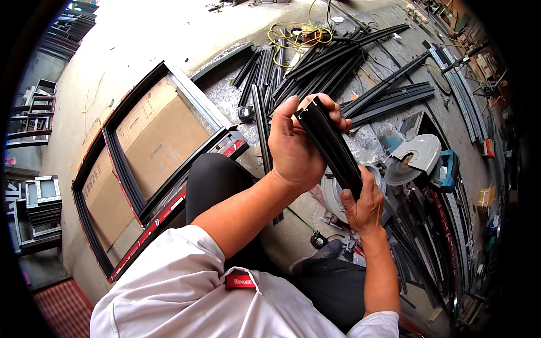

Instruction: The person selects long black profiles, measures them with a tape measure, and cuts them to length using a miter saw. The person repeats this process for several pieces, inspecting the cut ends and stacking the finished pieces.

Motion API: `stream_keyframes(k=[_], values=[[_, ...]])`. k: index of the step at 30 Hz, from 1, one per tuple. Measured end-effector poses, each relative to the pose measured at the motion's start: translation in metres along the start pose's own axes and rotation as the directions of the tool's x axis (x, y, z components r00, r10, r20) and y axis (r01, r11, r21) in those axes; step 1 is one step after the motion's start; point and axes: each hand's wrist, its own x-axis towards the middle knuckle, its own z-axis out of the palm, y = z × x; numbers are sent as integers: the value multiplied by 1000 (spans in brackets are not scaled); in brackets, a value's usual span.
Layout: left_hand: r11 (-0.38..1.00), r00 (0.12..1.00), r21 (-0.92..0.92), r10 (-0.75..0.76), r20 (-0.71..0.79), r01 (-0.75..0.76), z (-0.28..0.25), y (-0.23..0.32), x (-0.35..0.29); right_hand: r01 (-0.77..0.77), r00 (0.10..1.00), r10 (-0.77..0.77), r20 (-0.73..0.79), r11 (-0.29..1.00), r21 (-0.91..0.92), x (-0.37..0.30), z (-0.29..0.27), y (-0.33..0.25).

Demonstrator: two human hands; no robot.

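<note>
A short black metal profile [331,147] with a hollow, channelled end is held slantwise in front of me. My left hand [298,143] is closed round its upper end, the fingers curling behind it and showing on the far side. Lower down, my right hand [365,204] grips the other end, with the thumb on the near face. Part of the lower end is hidden by that hand. To my left lies a black window frame [138,205] with red-and-white tape along its edge, over sheets of cardboard [163,135].
Many loose black profiles [332,67] are piled ahead, with a yellow cord [276,36] on top. At right sits a circular saw [411,160] with an exposed blade. One tape measure [319,240] lies near my foot, another [245,113] by the pile. Small frames [44,205] stand far left.
</note>
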Motion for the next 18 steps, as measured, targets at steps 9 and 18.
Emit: stream_keyframes(k=[9,18], values=[[1000,999,8,22,-31,-22,2,-3,-1,6,1000,-6,-11,1000,2,0,2,1],[999,999,27,26,-33,-25,2,-4,-3,-4,1000,4,1,1000,-5,-2,3,2]])
